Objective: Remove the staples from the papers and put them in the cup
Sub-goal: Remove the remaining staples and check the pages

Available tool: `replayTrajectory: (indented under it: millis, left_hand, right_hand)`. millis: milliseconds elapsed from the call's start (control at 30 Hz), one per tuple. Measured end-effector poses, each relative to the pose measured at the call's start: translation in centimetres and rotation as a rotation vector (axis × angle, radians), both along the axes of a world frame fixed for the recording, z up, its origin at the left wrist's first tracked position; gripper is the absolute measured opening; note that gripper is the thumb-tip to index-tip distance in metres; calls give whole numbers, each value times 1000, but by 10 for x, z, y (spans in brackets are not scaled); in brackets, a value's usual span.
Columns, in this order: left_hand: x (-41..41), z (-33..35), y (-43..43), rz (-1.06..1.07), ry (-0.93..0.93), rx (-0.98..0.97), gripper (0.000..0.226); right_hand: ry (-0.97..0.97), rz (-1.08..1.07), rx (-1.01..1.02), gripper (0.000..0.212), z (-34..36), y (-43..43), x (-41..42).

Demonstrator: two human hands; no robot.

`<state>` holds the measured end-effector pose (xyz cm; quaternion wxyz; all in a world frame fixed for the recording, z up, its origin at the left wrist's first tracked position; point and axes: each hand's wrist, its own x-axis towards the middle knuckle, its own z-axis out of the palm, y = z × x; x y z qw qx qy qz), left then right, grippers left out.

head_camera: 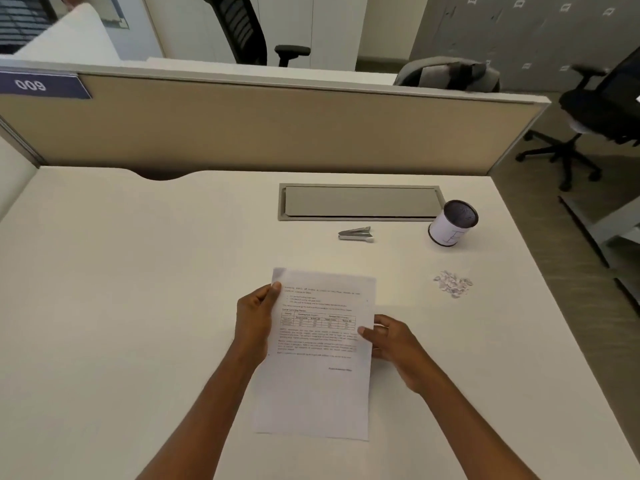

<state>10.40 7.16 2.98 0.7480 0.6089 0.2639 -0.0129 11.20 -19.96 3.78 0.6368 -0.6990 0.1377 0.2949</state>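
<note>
Printed white papers [318, 375] are held just above the desk in front of me. My left hand [254, 320] grips their left edge near the top, thumb on the page. My right hand [391, 337] pinches the right edge at mid-height. A metal staple remover [356, 234] lies on the desk beyond the papers. Farther right stands a black mesh cup [452, 225] wrapped in white paper. A small heap of pale scraps [452, 283] lies in front of the cup. I cannot make out a staple on the papers.
The white desk [138, 289] ends at a beige partition [259, 126] at the back. A grey cable hatch [360, 202] is set into the desk behind the staple remover. Black office chairs [588, 116] stand to the right beyond the desk's edge.
</note>
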Motion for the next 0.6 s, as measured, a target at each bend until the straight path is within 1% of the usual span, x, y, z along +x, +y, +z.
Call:
replayTrajectory:
  millis: [200, 267, 300, 333, 400, 433, 500, 567, 600]
  left_hand:
    - [29, -24, 6, 53, 61, -34, 31]
    - [39, -30, 8, 50, 72, -9, 32]
    - [43, -32, 8, 47, 79, 9, 32]
    - [47, -35, 8, 49, 88, 26, 33]
    - [53, -39, 7, 65, 111, 44, 34]
    - [55, -41, 6, 75, 123, 46, 34]
    - [58, -44, 6, 89, 140, 39, 34]
    - [59, -48, 7, 88, 150, 38, 34]
    - [59, -49, 7, 81, 153, 36, 34]
  right_hand:
    - [-9, -79, -79, 20, -15, 14, 65]
    - [-33, -118, -135, 12, -21, 20, 87]
    - [-86, -139, -209, 11, -23, 23, 99]
    - [-180, -137, -329, 13, -28, 24, 112]
    - [-404, -65, -582, 23, -33, 26, 140]
    - [-510, -12, -677, 29, -35, 27, 155]
    - [-660, 121, -860, 41, -39, 27, 184]
    - [-755, 286, -1022, 53, -45, 27, 211]
    - [-779, 360, -1070, 58, -48, 27, 222]
